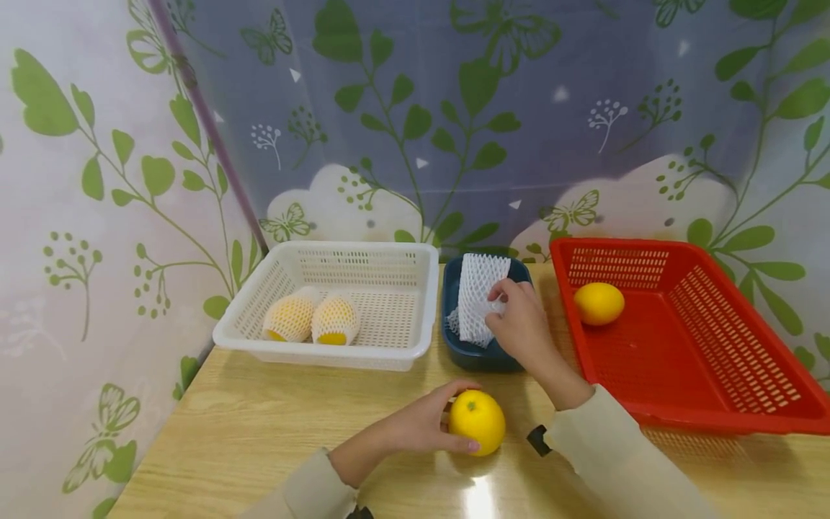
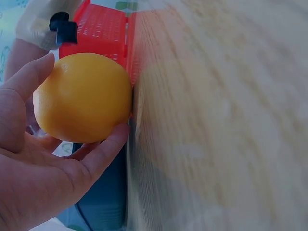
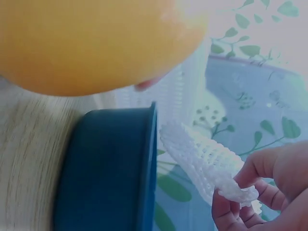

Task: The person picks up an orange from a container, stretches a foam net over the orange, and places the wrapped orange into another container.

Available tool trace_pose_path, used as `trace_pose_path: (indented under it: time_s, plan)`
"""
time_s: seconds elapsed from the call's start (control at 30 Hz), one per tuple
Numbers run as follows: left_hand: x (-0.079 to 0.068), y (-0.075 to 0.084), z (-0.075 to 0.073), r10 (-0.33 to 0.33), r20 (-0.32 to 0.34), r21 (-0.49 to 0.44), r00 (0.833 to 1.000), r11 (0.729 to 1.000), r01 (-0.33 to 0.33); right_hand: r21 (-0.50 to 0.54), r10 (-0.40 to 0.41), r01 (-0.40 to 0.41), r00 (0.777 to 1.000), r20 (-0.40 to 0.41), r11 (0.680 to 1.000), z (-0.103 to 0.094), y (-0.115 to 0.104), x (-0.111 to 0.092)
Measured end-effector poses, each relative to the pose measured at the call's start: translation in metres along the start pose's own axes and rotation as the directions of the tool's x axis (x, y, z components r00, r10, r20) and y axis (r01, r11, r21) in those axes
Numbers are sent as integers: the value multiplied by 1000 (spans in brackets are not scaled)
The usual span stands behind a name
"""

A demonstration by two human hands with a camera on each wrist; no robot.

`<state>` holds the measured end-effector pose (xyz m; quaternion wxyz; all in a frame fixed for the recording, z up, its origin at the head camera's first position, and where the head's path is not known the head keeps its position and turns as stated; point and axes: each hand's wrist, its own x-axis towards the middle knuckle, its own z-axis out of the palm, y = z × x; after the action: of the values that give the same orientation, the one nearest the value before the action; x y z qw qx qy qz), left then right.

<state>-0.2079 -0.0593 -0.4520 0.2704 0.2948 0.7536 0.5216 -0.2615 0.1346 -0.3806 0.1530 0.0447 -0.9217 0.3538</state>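
A yellow-orange citrus fruit, an orange by its look [image 1: 476,423], is on the table near the front. My left hand [image 1: 424,422] holds it from the left, thumb and fingers curved round its sides; the left wrist view shows the same orange [image 2: 84,98] in that grasp. Over the dark blue bin [image 1: 483,359], my right hand [image 1: 521,321] pinches a white foam fruit net [image 1: 478,295] by its edge. In the right wrist view the foam net [image 3: 202,163] hangs from the fingertips above the bin's rim. More white netting lies inside the bin.
At the left stands a white plastic basket [image 1: 324,351] with two net-wrapped yellow fruits [image 1: 335,321]. A red basket [image 1: 687,418] on the right holds one bare yellow fruit [image 1: 599,303]. Behind everything hangs a leaf-patterned curtain [image 1: 415,108].
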Motion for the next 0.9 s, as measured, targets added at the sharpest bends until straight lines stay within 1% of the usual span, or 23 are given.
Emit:
trace_pose_path:
  time_s: [0.17,0.43,0.53,0.6,0.63,0.7,0.77,0.83,0.9]
  plan:
    - [0,0,0,-1,7,-4,1000,1000,1,46,-51,52,998,-24,998,-11,-6,-13]
    - [-1,0,-1,-26,4,32,1000,999,25,45,-78,78,997,7,996,-27,-6,-29]
    - [-2,2,-2,-30,-6,40,1000,999,30,108,-66,59,996,57,992,-33,-2,-32]
    - [-2,4,-3,-26,-18,55,1000,998,26,175,-29,9,993,114,985,-36,0,-34]
    - [-2,5,-4,-21,-26,62,999,998,23,213,-2,-30,989,148,977,-38,1,-34]
    - [-3,9,-6,-16,-46,71,999,997,19,293,54,-117,975,215,949,-42,4,-35]
    - [-4,14,-7,-14,-68,73,998,997,19,350,116,-215,952,282,912,-44,6,-36]
    - [-5,17,-8,-10,-95,80,995,997,18,408,160,-297,928,336,863,-46,7,-38]
    - [-7,20,-7,-9,-135,92,991,996,21,490,178,-373,899,399,787,-48,8,-41]
